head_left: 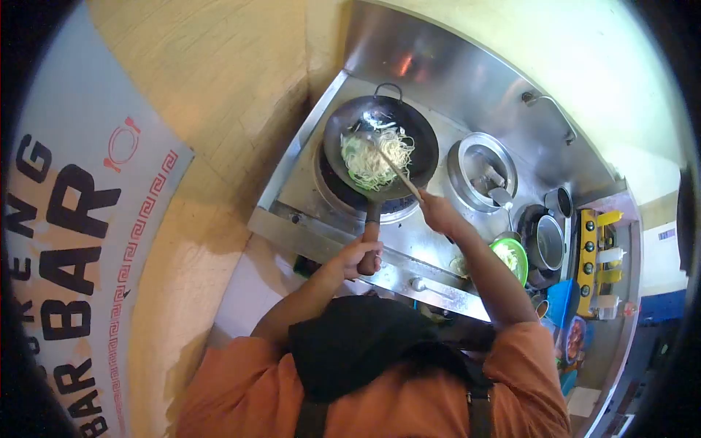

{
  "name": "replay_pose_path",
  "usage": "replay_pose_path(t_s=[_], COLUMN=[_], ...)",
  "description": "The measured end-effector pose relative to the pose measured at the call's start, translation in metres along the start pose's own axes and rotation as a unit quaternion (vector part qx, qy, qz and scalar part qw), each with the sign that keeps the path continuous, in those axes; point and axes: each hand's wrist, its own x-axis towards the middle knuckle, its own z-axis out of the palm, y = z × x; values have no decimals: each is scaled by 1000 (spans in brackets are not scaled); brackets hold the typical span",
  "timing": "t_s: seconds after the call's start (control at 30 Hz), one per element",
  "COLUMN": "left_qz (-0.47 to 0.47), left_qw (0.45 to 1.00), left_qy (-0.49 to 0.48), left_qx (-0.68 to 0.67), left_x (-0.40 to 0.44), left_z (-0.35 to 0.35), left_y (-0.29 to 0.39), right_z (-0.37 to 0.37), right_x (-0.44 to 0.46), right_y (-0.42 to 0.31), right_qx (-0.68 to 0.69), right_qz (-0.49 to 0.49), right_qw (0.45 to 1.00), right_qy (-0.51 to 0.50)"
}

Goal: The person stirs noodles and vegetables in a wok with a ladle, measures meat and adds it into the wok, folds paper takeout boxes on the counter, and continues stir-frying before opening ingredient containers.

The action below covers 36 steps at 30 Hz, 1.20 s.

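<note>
Fingers are wrapped round the wok handle (left hand) and utensil (right hand). Upper-centre noodles could be spilled by hard stirring.

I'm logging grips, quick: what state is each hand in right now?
Left hand: closed around the handle of the wok.
Right hand: closed, holding a long-handled cooking utensil.
</note>
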Motion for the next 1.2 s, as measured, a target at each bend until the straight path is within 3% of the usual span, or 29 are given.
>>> replay_pose_path(t_s=[0.1, 0.17, 0.23, 0.33, 0.37, 0.47, 0.53, 0.6, 0.67, 0.7, 0.83, 0.9, 1.03, 1.1, 1.2], left_qz=[-18, -13, 16, 47, 55, 46, 34, 44, 56, 69, 83, 75, 37, 69, 69], left_qw=[999, 994, 998, 994, 989, 996, 996, 992, 992, 991, 991, 992, 992, 984, 990], left_qy=[-16, 71, 56, 72, 83, 43, 47, 82, 57, 32, 55, 59, 57, 78, 52], left_qx=[43, 87, 24, 70, 110, 57, 64, 87, 97, 111, 94, 87, 110, 146, 109], left_x=[5, 4, -33, -22, -13, -5, -2, 0, 7, 9, 4, 5, -5, -16, -30], left_z=[-3, 14, 85, 79, 66, 48, 45, 43, 27, 21, 29, 23, 15, 43, 81], left_y=[3, -10, -9, -14, -19, -8, -8, -9, -11, -11, -8, -7, -1, -6, -16], right_z=[-37, -47, -50, -79, -86, -110, -122, -108, -81, -65, -20, -2, -37, -45, -79], right_x=[-57, -73, -78, -77, -83, -104, -118, -128, -129, -125, -71, -46, -97, -118, -98], right_y=[-35, -37, -25, -33, -35, -53, -73, -66, -52, -39, -24, -16, -63, -58, -45], right_qx=[-130, -198, -244, -57, -9, 83, 133, 103, -170, -189, -183, -92, -135, -248, -158], right_qz=[68, 93, 66, 15, 41, 97, 181, 171, 58, 77, 117, 122, 105, 71, 84], right_qw=[986, 969, 963, 998, 999, 990, 964, 966, 975, 973, 974, 987, 979, 962, 980], right_qy=[-80, -118, -96, -14, -20, -54, -146, -163, -132, -105, -59, -56, -113, -93, -92])
